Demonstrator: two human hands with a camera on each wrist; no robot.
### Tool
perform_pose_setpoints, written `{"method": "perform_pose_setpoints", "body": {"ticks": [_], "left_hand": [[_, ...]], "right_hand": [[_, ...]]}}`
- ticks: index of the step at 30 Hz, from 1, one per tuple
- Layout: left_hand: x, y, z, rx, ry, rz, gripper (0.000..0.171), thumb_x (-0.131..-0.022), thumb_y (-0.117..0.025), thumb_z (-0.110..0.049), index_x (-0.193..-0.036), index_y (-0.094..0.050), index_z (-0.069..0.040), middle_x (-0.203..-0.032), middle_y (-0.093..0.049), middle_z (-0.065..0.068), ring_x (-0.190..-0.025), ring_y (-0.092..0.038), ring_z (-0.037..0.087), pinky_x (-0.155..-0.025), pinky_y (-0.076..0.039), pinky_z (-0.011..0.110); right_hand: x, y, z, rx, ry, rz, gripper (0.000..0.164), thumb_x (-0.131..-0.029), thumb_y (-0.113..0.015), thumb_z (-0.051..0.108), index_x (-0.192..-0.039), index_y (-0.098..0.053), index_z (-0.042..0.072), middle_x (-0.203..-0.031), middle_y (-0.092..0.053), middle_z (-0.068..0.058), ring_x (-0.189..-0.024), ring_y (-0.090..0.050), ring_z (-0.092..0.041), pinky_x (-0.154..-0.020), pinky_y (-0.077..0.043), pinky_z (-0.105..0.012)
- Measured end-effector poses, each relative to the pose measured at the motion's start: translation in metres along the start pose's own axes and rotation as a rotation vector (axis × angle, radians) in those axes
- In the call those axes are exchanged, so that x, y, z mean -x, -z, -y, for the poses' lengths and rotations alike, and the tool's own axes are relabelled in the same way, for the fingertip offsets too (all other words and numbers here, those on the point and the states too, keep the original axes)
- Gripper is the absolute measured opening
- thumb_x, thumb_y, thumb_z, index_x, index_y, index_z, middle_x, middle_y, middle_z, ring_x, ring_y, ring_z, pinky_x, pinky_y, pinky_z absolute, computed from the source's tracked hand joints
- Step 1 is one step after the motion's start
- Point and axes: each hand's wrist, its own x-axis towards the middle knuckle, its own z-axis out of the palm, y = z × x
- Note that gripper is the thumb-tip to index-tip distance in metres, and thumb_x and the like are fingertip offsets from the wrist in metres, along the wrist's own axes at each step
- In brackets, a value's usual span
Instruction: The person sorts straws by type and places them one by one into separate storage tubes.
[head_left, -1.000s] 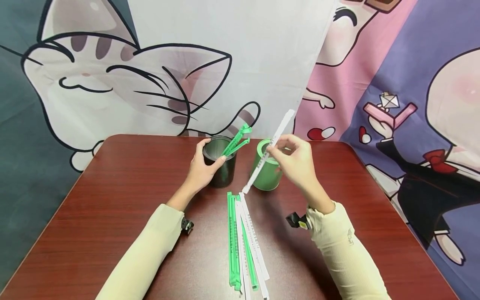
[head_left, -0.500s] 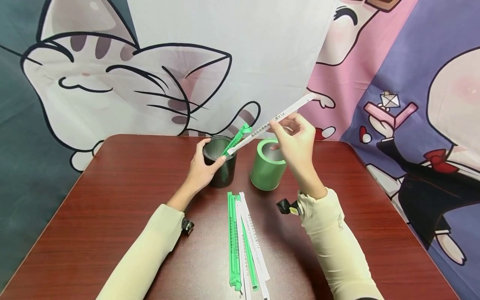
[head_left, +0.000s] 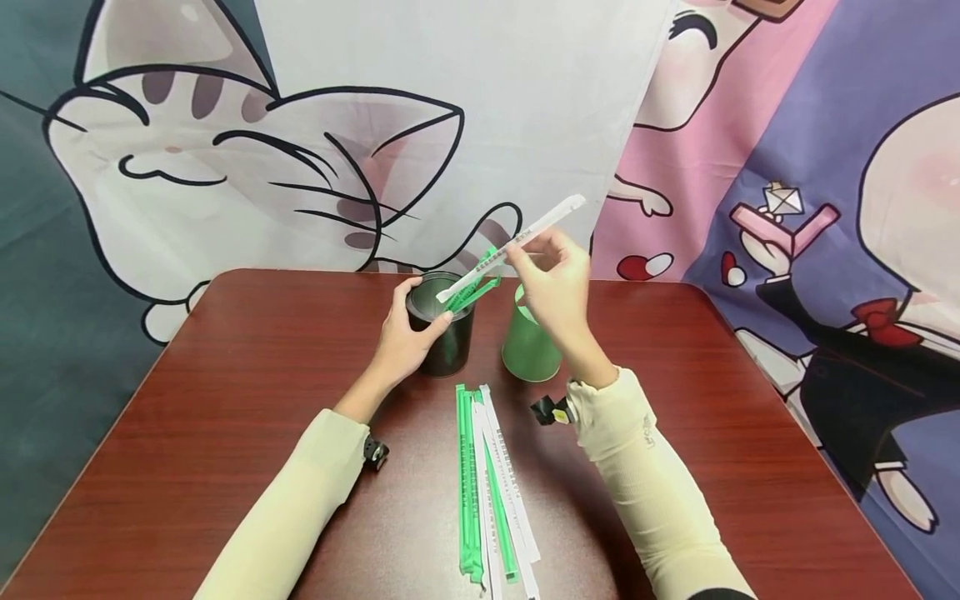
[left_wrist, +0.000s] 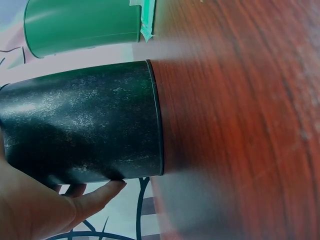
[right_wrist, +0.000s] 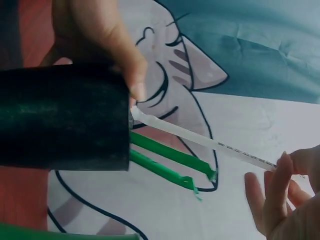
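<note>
My left hand [head_left: 401, 337] grips the black can [head_left: 447, 342] near its rim, thumb on the near side. Two green wrapped straws [right_wrist: 172, 157] lean out of that can. With thumb and fingertips my right hand [head_left: 558, 279] pinches a white wrapped straw [head_left: 517, 243], slanted down to the left. Its lower end is right at the can's mouth, close by the left thumb in the right wrist view. The green can [head_left: 531, 350] stands just right of the black one, partly hidden behind the right hand.
A loose bundle of green wrapped straws [head_left: 467, 483] and white wrapped straws [head_left: 504, 467] lies on the brown table [head_left: 300, 375], in front of the cans. A cartoon-printed cloth [head_left: 562, 83] hangs behind the table's far edge.
My right hand has lifted the white straw from beside the green can and moved it left, its lower end now over the black can's mouth. The left hand stays on the black can.
</note>
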Motion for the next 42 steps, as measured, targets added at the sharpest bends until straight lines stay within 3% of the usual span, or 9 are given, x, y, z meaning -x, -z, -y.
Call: {"method": "perform_pose_setpoints", "body": {"ticks": [5,8,11,16,25,33,40,42], "left_hand": [[0.001,-0.001,0.002,0.007,-0.001,-0.003,0.075,-0.089,-0.071,-0.044,-0.149,-0.031,-0.024,-0.146,-0.044,0.009,-0.125,-0.047,0.028,-0.103,-0.034,0.054],[0.000,-0.001,0.001,0.005,0.001,-0.002,0.075,-0.088,-0.071,-0.045,-0.149,-0.031,-0.025,-0.145,-0.044,0.009,-0.124,-0.047,0.028,-0.103,-0.034,0.054],[0.000,0.000,0.000,0.000,0.001,-0.002,0.075,-0.088,-0.071,-0.045,-0.149,-0.031,-0.026,-0.145,-0.044,0.009,-0.125,-0.046,0.027,-0.104,-0.034,0.053],[-0.001,0.001,-0.002,0.002,0.007,-0.006,0.074,-0.088,-0.071,-0.044,-0.149,-0.032,-0.025,-0.147,-0.043,0.008,-0.126,-0.046,0.027,-0.104,-0.033,0.053],[-0.001,0.000,-0.001,0.018,0.012,0.009,0.074,-0.089,-0.071,-0.044,-0.149,-0.031,-0.028,-0.148,-0.042,0.007,-0.126,-0.045,0.026,-0.104,-0.034,0.052],[0.001,0.001,0.001,0.014,0.012,0.004,0.076,-0.088,-0.071,-0.044,-0.149,-0.031,-0.026,-0.148,-0.043,0.007,-0.124,-0.047,0.027,-0.103,-0.035,0.053],[0.000,0.001,0.002,0.017,0.002,0.010,0.076,-0.089,-0.070,-0.045,-0.150,-0.030,-0.024,-0.149,-0.041,0.007,-0.127,-0.045,0.026,-0.104,-0.033,0.054],[-0.001,0.001,0.001,0.022,-0.003,0.011,0.077,-0.089,-0.071,-0.045,-0.150,-0.030,-0.023,-0.150,-0.040,0.007,-0.128,-0.044,0.026,-0.104,-0.033,0.053]], "right_hand": [[0.002,0.000,-0.007,0.136,-0.013,0.144,0.043,-0.080,-0.084,0.015,-0.117,-0.068,-0.001,-0.108,-0.072,-0.017,-0.095,-0.071,-0.028,-0.080,-0.056,-0.035],[0.006,0.006,-0.008,0.224,-0.066,0.156,0.060,-0.077,-0.087,0.024,-0.129,-0.064,0.008,-0.118,-0.070,-0.008,-0.106,-0.067,-0.026,-0.084,-0.055,-0.038],[0.012,0.014,-0.007,0.268,-0.085,0.146,0.063,-0.076,-0.088,0.027,-0.132,-0.063,0.012,-0.124,-0.068,-0.004,-0.111,-0.064,-0.024,-0.087,-0.054,-0.042],[0.025,0.023,-0.008,0.287,-0.028,0.133,0.057,-0.076,-0.087,0.026,-0.126,-0.066,0.009,-0.122,-0.068,-0.005,-0.105,-0.066,-0.030,-0.091,-0.050,-0.047],[0.053,0.026,-0.021,0.334,0.061,0.159,0.052,-0.075,-0.088,0.016,-0.120,-0.066,0.001,-0.111,-0.070,-0.015,-0.095,-0.069,-0.034,-0.087,-0.054,-0.042],[0.070,0.026,-0.029,0.323,0.015,0.204,0.054,-0.075,-0.088,0.013,-0.124,-0.066,0.006,-0.100,-0.072,-0.014,-0.087,-0.072,-0.029,-0.082,-0.055,-0.045],[0.086,0.026,-0.033,0.247,-0.065,0.276,0.042,-0.077,-0.085,0.007,-0.116,-0.069,0.005,-0.089,-0.070,-0.015,-0.073,-0.071,-0.023,-0.051,-0.054,-0.031],[0.090,0.027,-0.036,0.257,-0.099,0.294,0.040,-0.077,-0.085,0.007,-0.114,-0.069,0.005,-0.089,-0.070,-0.015,-0.072,-0.071,-0.023,-0.047,-0.052,-0.030]]}}
